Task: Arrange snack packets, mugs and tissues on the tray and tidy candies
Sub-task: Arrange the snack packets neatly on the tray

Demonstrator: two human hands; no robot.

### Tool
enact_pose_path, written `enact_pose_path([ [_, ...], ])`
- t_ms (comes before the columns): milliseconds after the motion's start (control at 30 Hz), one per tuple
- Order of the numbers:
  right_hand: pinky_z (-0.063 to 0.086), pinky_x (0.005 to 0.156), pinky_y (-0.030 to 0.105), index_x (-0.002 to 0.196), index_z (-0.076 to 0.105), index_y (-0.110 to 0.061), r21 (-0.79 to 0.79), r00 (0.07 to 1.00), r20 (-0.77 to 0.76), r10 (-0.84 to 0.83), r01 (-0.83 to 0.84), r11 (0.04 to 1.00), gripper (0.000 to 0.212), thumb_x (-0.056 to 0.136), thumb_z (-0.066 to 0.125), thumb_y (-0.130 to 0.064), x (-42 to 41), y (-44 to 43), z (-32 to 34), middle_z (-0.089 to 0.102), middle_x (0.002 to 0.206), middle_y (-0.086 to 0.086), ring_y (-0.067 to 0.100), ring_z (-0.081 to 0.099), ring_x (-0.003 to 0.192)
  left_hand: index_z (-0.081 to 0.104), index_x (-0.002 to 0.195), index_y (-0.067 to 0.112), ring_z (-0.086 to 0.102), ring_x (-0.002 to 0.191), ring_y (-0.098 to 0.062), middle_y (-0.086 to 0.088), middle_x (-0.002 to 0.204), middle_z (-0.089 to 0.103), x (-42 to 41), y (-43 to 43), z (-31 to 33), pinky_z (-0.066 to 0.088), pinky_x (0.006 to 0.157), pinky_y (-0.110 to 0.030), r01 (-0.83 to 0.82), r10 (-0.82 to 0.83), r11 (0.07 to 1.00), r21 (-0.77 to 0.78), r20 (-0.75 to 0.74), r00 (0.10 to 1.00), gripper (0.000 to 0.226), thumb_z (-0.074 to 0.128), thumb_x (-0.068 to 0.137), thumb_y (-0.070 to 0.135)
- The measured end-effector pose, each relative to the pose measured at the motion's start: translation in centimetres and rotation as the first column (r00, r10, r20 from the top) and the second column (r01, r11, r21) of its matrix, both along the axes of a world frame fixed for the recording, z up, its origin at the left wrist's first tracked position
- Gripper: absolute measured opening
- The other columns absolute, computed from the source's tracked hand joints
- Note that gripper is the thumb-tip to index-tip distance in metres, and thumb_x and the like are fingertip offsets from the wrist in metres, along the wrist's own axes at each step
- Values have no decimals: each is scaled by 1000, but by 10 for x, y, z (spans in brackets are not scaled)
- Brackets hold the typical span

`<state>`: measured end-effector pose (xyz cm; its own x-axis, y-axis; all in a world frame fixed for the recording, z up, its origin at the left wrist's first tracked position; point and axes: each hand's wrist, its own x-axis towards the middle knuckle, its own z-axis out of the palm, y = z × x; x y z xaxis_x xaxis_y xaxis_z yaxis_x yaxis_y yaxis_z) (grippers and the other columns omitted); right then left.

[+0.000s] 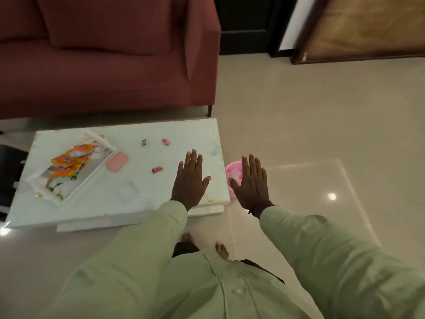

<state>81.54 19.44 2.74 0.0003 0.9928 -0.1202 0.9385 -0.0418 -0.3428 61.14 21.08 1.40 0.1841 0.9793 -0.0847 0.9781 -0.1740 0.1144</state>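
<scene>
Holding nothing at all, both hands were spread flat, palms down, fingers straight and a bit fanned. The left hand (189,180) hovered over the right end of the white table (161,203); couldn't tell if it actually touched the top. The right hand (250,183) was out past the table edge over the shiny floor (322,134), partly covering a small pink bin (232,171) that sat just beside the table corner. Pale green sleeves (147,238) on both arms.

Closest to the left hand was the near candy (157,169), red wrapper, lying roughly left to right with a slight tilt. Further back were an orange-wrapped candy (144,142) standing more front to back, and a red-wrapped candy (165,142) angled diagonally, the two apart from each other.

Left of those, a pink pack (117,161) with rounded corners lay flat, just beside the tray, long axis running near-left to far-right.

The tray (69,192) was white with a leafy print, sitting at the table's left half, skewed the same diagonal way. On it, orange snack packets (73,158) overlapped in a loose pile toward the far end, mostly lying crosswise. Pretty blurry there, so no exact count.

Red sofa (103,65) behind the table.
</scene>
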Motion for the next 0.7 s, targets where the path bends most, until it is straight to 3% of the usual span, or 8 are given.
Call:
enact_pose_path([
  [300, 10, 121, 50, 156, 8, -14, 25, 983, 20, 181, -181, 983, 81, 95, 45, -51, -112, -20, 10, 3, 165, 10, 30, 1, 152, 9, 153, 7, 1, 148, -29, -15, 161, 0, -124, -63, 19, 15, 119, -46, -189, 189, 982, 12, 38, 981, 71, 31, 99, 49],
  [700, 8, 122, 47, 156, 9, -13, 59, 956, -12, 294, -293, 954, 80, 95, 44, -52, -336, -43, 5, 3, 165, 11, 29, -1, 152, 7, 153, 7, 1, 148, -29, -15, 161, 0, -355, -122, 28, 14, 119, -46, -357, 356, 934, 12, 44, 933, 74, 33, 98, 50],
])
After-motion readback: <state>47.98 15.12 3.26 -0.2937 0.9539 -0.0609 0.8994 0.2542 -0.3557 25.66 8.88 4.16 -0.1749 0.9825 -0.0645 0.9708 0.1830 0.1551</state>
